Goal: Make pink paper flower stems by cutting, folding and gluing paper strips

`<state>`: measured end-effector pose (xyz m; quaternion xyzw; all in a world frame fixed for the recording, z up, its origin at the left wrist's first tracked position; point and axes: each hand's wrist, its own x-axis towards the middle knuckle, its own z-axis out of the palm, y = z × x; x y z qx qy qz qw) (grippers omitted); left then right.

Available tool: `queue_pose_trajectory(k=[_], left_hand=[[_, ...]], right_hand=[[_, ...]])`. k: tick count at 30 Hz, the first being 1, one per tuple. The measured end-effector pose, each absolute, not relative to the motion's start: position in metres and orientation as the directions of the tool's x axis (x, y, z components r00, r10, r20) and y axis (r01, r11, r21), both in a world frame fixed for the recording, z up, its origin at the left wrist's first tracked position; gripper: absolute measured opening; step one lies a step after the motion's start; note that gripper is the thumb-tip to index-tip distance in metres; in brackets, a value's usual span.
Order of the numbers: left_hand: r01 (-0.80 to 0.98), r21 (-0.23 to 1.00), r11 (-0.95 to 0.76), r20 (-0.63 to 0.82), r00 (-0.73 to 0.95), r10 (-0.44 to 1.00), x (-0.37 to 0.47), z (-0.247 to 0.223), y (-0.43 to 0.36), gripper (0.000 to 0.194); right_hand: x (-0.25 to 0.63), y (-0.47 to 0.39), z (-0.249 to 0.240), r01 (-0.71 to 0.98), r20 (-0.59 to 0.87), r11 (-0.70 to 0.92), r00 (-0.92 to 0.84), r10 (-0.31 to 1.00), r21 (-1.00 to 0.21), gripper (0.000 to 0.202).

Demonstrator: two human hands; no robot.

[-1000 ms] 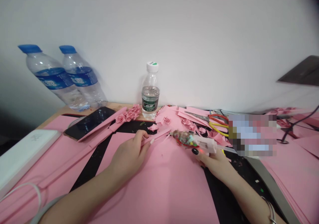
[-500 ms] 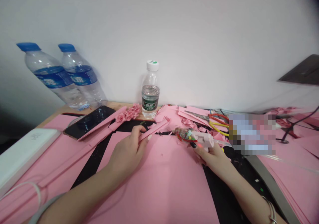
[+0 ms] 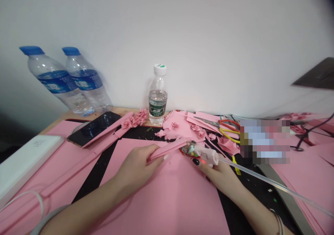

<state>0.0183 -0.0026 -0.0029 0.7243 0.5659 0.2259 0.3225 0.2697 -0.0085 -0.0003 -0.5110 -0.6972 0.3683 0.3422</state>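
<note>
- Left hand [image 3: 139,163]: pinching a folded pink paper strip [image 3: 169,148] over the far part of a pink sheet [image 3: 161,200].
- Right hand [image 3: 221,172]: closed round a hot-glue gun [image 3: 207,155], clear glue stick [image 3: 276,184] extending right; the gun's front meets the strip's right end (contact, from where I stand, is uncertain).
- Far centre: upright water bottle [image 3: 157,106], paper roses [image 3: 134,120] at left, scissors [image 3: 229,130] at right.

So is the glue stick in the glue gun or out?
Partly in: the clear glue stick pokes from the back of the glue gun.
</note>
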Motion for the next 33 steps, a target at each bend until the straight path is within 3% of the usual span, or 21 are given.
queue_pose_trajectory(k=[4, 10, 16, 23, 33], left_hand=[[0.634, 0.763, -0.127, -0.074, 0.281, 0.957, 0.021, 0.000, -0.005, 0.028], [0.561, 0.823, -0.092, -0.109, 0.315, 0.943, 0.021, 0.001, -0.006, 0.018], [0.570, 0.817, -0.089, -0.062, 0.241, 0.969, 0.018, 0.001, -0.004, 0.019], [0.572, 0.818, -0.063, -0.021, 0.138, 0.990, 0.013, 0.002, 0.000, 0.021], [0.602, 0.797, -0.056, 0.060, 0.013, 0.998, 0.009, 0.002, 0.006, 0.019]], right_hand=[[0.270, -0.009, -0.001, 0.477, 0.099, 0.216, -0.257, 0.961, -0.852, 0.013], [0.270, -0.008, -0.004, 0.485, 0.127, 0.249, -0.271, 0.954, -0.838, 0.012], [0.270, -0.009, -0.004, 0.446, 0.074, 0.181, -0.246, 0.966, -0.877, 0.021], [0.278, -0.010, -0.019, 0.368, -0.103, -0.043, -0.145, 0.984, -0.929, 0.036], [0.277, -0.010, -0.018, 0.309, -0.103, -0.113, 0.046, 0.994, -0.944, 0.041]])
